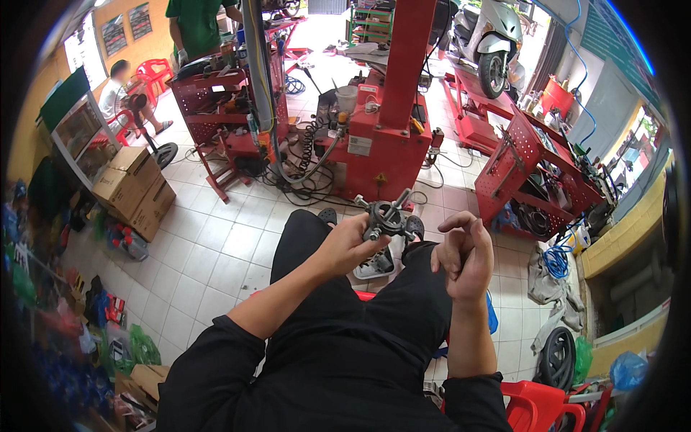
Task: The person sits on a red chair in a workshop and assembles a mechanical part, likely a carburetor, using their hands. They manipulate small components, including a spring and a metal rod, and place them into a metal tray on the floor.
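My left hand (pixel 344 248) is closed around a round metal part with several bolts (pixel 389 218), which looks like a puller. It is held above my knees, with one long bolt pointing up and to the right. To the right of it, my right hand (pixel 464 255) is raised with its fingers loosely bent and apart; nothing shows in it. Below the metal part, between my legs, a light-coloured tray (pixel 376 268) is partly visible, its contents mostly hidden by my left hand.
A red lift post (pixel 403 79) and base stand ahead, with hoses and cables on the tiled floor. Red tool carts (pixel 536 169) flank it. A scooter (pixel 491 50) rests on a lift. Cardboard boxes (pixel 133 189) stand left. A seated person and another in green are farther off.
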Demonstrator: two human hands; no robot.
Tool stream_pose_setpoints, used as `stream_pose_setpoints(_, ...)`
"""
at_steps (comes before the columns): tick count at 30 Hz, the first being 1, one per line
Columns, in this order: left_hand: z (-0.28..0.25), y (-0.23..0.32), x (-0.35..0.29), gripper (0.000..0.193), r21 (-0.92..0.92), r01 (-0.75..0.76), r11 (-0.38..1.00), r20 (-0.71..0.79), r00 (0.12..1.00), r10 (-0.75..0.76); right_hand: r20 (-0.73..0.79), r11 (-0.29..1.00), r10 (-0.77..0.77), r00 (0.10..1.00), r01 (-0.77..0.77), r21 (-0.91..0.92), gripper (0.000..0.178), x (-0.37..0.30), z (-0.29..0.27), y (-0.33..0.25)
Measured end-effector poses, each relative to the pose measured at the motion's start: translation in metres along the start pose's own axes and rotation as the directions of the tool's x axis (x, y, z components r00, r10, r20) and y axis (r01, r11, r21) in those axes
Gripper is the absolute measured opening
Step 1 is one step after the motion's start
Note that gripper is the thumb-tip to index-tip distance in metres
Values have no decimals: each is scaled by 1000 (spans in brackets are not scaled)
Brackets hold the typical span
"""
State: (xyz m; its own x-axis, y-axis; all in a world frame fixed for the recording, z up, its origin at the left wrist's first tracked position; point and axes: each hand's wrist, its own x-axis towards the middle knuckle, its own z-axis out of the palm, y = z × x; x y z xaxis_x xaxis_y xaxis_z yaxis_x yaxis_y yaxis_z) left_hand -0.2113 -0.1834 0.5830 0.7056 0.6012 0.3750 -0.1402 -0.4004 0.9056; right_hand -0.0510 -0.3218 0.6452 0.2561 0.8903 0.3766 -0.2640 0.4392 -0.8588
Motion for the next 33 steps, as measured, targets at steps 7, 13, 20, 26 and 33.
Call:
stream_pose_setpoints(7, -2, 6, -2, 33, 155, 12, 988, 87, 996, -25, 10, 999, -10, 1000, 10, 43, 59, 4, 22, 1)
stream_pose_setpoints(13, -2, 14, -2, 32, 230, -94, 969, 97, 993, 74, 33, 995, 44, 998, -47, 93, 53, 0, 15, -2)
stream_pose_setpoints(20, -4, -5, 0, 34, 137, -47, 989, 66, 997, 38, -74, 996, 49, 996, -44, 79, 42, 5, 15, 1)
stream_pose_setpoints(26, 2, -5, 0, 33, 98, -109, 989, 34, 994, 106, 27, 995, 97, 995, -97, -19, 51, 3, 18, 0)
stream_pose_setpoints(33, -4, 2, 1, 35, 81, 8, 997, 69, 998, -14, -75, 995, 89, 993, -92, -31, 48, 3, 14, 5)
